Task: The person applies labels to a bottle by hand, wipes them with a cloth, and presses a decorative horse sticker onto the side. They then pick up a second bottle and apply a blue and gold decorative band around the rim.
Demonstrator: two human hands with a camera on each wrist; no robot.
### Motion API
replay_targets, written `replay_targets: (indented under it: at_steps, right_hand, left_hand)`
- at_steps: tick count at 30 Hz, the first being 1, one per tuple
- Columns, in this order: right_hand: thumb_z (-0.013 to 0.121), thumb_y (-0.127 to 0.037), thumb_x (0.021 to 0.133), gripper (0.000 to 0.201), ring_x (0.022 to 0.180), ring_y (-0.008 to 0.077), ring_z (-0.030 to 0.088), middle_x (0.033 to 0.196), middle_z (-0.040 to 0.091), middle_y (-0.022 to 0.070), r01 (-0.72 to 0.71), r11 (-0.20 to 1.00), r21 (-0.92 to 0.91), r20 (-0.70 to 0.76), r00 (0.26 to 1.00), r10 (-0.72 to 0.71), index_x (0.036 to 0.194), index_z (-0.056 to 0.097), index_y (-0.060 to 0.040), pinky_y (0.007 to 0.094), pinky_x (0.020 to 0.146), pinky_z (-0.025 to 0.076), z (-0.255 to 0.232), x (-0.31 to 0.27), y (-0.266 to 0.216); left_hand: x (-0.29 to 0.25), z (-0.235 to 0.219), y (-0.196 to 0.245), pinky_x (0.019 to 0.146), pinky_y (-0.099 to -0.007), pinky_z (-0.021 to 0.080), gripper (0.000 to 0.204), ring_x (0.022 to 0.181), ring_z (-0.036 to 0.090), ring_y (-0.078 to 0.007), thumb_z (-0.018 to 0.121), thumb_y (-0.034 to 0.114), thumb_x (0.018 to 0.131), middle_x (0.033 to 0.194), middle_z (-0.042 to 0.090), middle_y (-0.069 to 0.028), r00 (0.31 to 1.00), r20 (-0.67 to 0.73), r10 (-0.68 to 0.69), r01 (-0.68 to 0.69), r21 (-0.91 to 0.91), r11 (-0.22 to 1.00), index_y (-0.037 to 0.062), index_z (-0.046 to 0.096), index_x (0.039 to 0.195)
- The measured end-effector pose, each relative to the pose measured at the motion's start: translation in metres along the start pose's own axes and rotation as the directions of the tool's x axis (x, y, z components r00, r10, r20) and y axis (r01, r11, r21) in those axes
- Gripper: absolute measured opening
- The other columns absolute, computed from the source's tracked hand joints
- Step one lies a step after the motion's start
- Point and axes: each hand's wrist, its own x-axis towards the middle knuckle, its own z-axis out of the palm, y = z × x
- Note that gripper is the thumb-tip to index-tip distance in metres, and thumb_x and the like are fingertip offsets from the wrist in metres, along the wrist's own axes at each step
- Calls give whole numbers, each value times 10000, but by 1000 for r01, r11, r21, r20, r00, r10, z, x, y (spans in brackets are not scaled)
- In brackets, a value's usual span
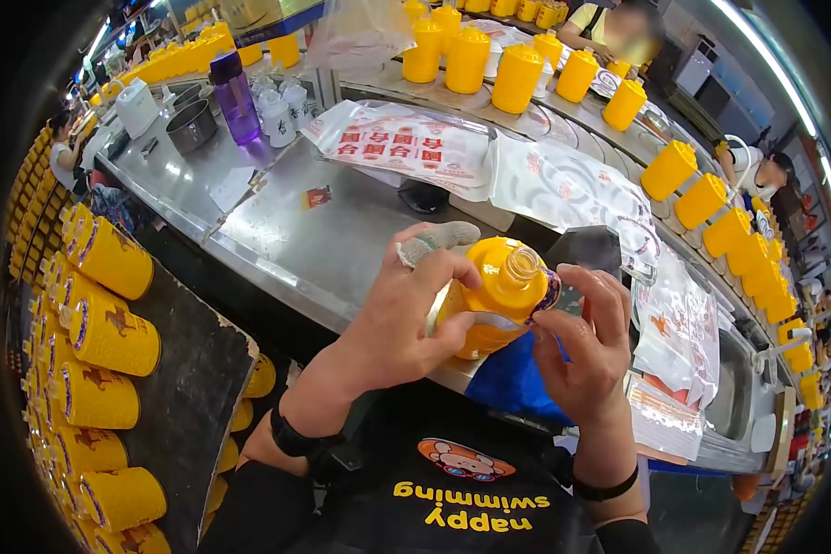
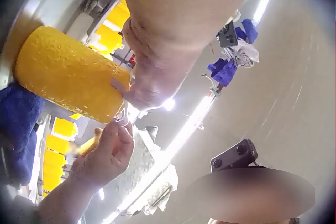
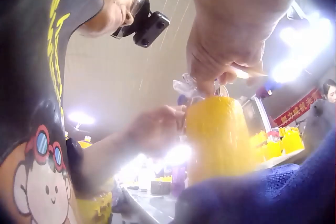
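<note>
A yellow bottle point(image 1: 509, 277) with a clear open glass neck tilts in front of my body, its base by a blue cloth point(image 1: 523, 379). My left hand point(image 1: 406, 305) grips the bottle from the left, thumb and fingers about its shoulder; one finger wears a knitted cover point(image 1: 439, 238). On the bottle's right shoulder, my right hand point(image 1: 586, 337) pinches a dark patterned strip point(image 1: 550, 290) between thumb and index finger. The left wrist view shows the bottle's textured yellow side point(image 2: 68, 74) and the right hand point(image 2: 107, 153) at its top end.
Yellow bottles point(image 1: 111, 342) lie stacked on a dark board at left. More yellow bottles point(image 1: 517, 78) stand along the curved line ahead. Printed plastic sheets point(image 1: 402, 148) cover part of the metal table point(image 1: 295, 240), with a purple flask point(image 1: 235, 102) behind. A sink point(image 1: 734, 397) is at right.
</note>
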Motion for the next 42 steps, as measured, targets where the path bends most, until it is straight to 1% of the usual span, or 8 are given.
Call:
replay_targets:
  at_steps: [13,16,19,25,29,32,38,42]
  right_hand:
    - [711,51,684,223,1095,362,536,1201,589,151,-12,1000,-3,-78,997,12,864,650,-66,392,815,486,8,5,2]
    - [710,49,685,224,1097,363,536,1203,589,152,-31,1000,-1,-94,995,31,867,649,-67,402,840,483,9,6,2]
    - [712,42,688,218,1103,366,536,1205,590,152,-30,999,12,-101,994,31,865,647,-68,411,869,478,8,10,0]
    - [715,34,690,209,1107,364,538,1206,591,152,-29,1000,-8,-104,994,28,860,645,-65,412,895,471,6,10,2]
    - [716,37,689,211,1103,362,538,1207,592,150,-9,1000,-24,-114,993,6,861,649,-65,413,892,472,11,5,3]
    - [714,41,688,217,1098,359,537,1205,595,149,20,999,-32,-124,992,-24,867,654,-66,410,887,474,14,-2,6]
    - [699,51,693,221,1091,353,539,1199,599,154,9,1000,7,-105,994,-8,879,658,-62,392,884,476,13,-11,11]
    - [685,4,780,231,1104,321,545,1236,575,176,-146,959,242,-80,982,170,1005,655,-35,369,901,472,11,-18,18]
  left_hand:
    - [2,-7,7,1066,-470,354,178,1310,381,-426,667,123,772,1274,514,-255,972,-67,226,-175,436,883,83,614,938]
    - [5,-12,14,1075,-478,346,177,1320,374,-425,683,136,776,1290,499,-262,984,-113,138,-111,218,970,86,625,936]
    - [7,0,19,1082,-485,339,174,1320,367,-434,683,147,787,1319,464,-277,985,37,171,-175,172,969,94,631,944]
    - [2,3,10,1100,-534,321,185,1321,355,-432,684,129,761,1364,411,-274,977,-29,210,-184,379,907,123,633,939]
    - [5,0,-10,1098,-573,315,222,1299,387,-376,707,106,722,1336,435,-232,842,-232,488,-294,562,774,173,632,920]
    - [0,12,-35,1091,-571,323,229,1302,376,-354,700,75,731,1291,482,-204,780,-205,591,-393,574,718,197,637,915]
    - [-22,21,-41,1089,-480,337,183,1241,441,-323,721,135,794,1272,482,-159,895,-274,353,-210,439,873,181,676,965]
    - [-16,26,-31,1081,-409,352,264,1205,482,-262,640,119,874,1274,496,-128,966,-216,-139,61,-333,941,88,591,1132]
